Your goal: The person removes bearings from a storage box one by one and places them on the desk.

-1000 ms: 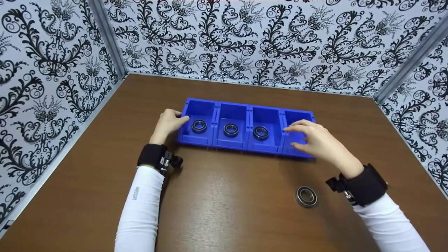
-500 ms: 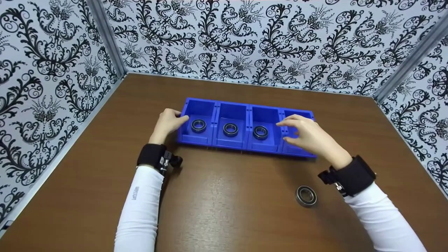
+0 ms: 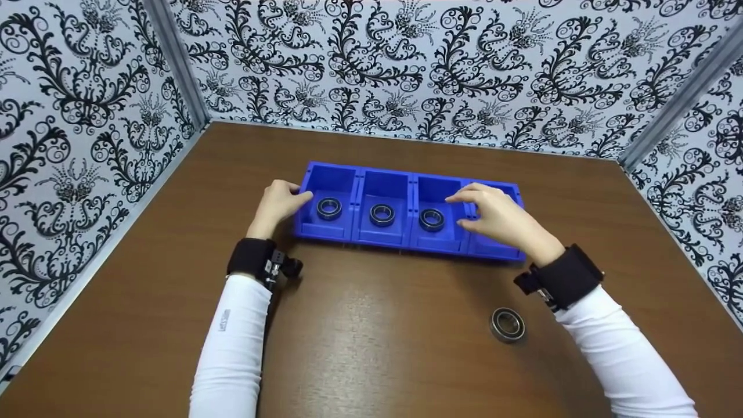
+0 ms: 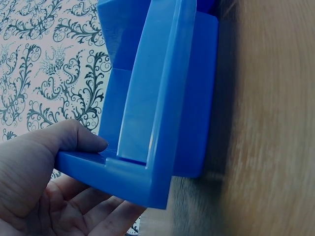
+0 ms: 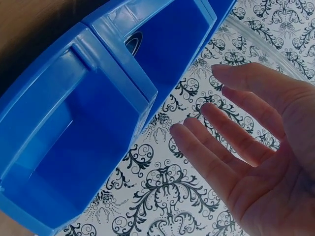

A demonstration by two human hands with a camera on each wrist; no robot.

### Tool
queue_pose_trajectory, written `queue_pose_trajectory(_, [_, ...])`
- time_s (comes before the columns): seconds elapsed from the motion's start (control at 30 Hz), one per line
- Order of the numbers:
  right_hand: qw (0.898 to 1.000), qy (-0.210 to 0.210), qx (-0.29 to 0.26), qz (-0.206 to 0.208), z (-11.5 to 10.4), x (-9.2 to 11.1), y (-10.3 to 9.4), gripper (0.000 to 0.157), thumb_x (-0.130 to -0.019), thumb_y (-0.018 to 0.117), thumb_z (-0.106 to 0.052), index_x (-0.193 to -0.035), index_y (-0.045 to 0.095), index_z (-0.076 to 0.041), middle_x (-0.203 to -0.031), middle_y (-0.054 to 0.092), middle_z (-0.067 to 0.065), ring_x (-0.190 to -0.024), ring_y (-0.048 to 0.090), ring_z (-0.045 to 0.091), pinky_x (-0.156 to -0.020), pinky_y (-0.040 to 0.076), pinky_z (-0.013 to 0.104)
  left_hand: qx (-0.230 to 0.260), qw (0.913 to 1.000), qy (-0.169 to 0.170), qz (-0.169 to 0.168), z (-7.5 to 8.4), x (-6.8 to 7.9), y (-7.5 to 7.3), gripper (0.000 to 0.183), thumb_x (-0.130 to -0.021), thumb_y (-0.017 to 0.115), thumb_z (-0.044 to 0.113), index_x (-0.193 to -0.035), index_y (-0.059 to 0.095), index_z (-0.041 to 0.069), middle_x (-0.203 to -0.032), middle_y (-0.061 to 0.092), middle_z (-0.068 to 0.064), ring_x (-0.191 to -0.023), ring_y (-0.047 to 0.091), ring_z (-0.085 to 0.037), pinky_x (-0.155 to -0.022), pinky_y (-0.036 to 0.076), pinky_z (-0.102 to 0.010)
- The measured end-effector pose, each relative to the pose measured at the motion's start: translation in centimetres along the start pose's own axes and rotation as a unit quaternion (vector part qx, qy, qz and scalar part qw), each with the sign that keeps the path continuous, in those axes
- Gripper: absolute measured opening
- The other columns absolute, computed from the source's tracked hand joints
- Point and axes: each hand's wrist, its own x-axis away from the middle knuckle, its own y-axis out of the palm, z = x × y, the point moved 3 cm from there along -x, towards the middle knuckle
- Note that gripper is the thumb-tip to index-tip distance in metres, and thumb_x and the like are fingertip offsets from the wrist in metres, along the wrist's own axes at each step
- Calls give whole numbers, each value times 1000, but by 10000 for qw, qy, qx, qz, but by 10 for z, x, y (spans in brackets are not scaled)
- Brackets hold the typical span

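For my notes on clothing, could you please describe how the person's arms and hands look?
The left hand and right hand wear no gloves. The left sleeve and right sleeve are white and close-fitting; small grey lettering marks the left one. The left band and right band at the wrists are wide and black, each with a small black camera.

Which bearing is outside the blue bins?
The front-right bearing, lying directly on the brown table; the other three bearings each sit inside a blue bin.
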Motion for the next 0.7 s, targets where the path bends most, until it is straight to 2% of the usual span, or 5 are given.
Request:
queue_pose_trajectory(0.17, [9999,65,14,-144,3,-9,5,42,-88,74,4,-129,69,6,-127,67,23,-106,63,37,-88,51,50,4,10000,10,-7,-1,0,0,32,-96,67,24,-101,78,-5,-87,67,-7,-84,55,-24,-72,43,-31])
queue_pose_trajectory(0.3, [9998,17,6,-199,4,-15,8,42,-86,74,4,-128,70,7,-125,67,24,-111,63,41,-95,50,53,-30,10000,-7,17,0,0,0,33,-95,66,24,-104,79,-6,-92,69,-10,-87,56,-25,-76,45,-32])
queue_pose_trajectory(0.4, [9998,-24,-16,-217,5,-20,10,43,-84,75,5,-127,70,8,-124,68,24,-116,62,43,-100,49,55,-30,10000,46,43,0,0,0,31,-95,66,23,-97,77,-6,-83,65,-6,-83,54,-24,-73,43,-31])
queue_pose_trajectory(0.53, [9996,-60,-36,-264,6,-26,13,42,-84,76,6,-126,70,9,-123,69,25,-116,63,44,-100,49,56,-1,9999,126,42,0,0,0,28,-95,66,22,-80,69,-1,-68,52,3,-71,47,-19,-65,36,-29])
queue_pose_trajectory(0.7, [9992,48,-54,-400,8,-32,18,42,-85,75,4,-127,70,8,-124,69,25,-114,62,44,-101,48,56,41,9999,90,59,0,1,-1,27,-95,67,22,-76,67,3,-64,48,5,-68,46,-17,-61,35,-27])
